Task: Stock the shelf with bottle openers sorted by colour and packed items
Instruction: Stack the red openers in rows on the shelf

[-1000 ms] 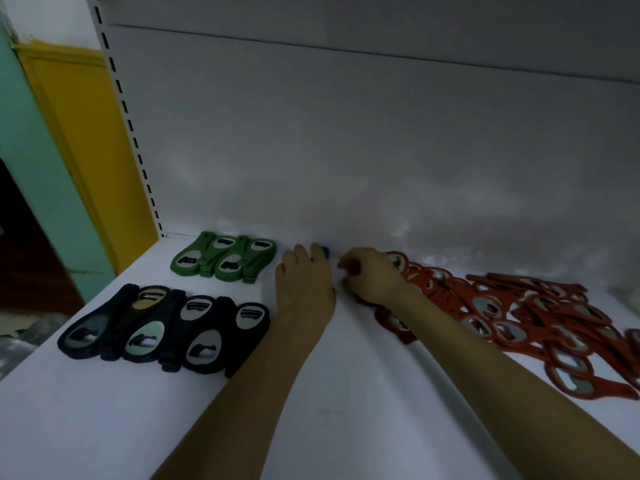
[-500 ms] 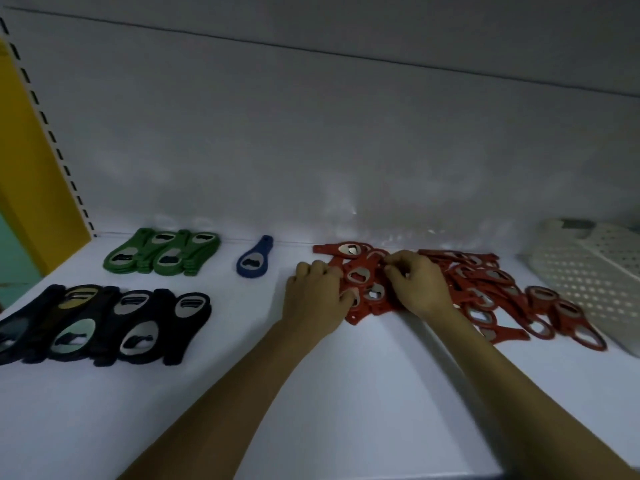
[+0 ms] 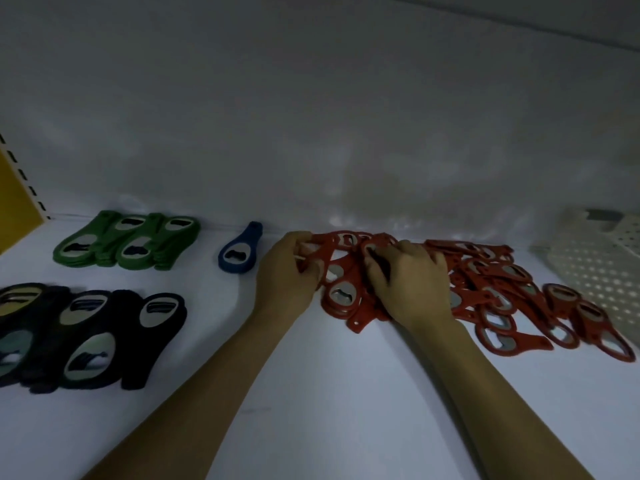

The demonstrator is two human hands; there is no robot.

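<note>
A loose heap of red bottle openers (image 3: 491, 292) spreads over the right half of the white shelf (image 3: 311, 410). My left hand (image 3: 284, 278) grips the left end of a small bunch of red openers (image 3: 341, 296). My right hand (image 3: 408, 282) curls over the same bunch from the right and holds it. A single blue opener (image 3: 239, 252) lies left of my hands near the back wall. Green openers (image 3: 128, 242) sit in a neat row at the back left. Black openers (image 3: 86, 334) lie in rows at the front left.
A white perforated basket (image 3: 599, 265) stands at the far right against the back wall. A yellow panel with a slotted upright (image 3: 17, 188) closes the shelf on the left. The grey back wall (image 3: 311, 133) rises right behind the openers.
Both hands have moved right from the blue opener, which now lies alone, and closed on a bunch of red openers. The view has shifted right, bringing the basket in.
</note>
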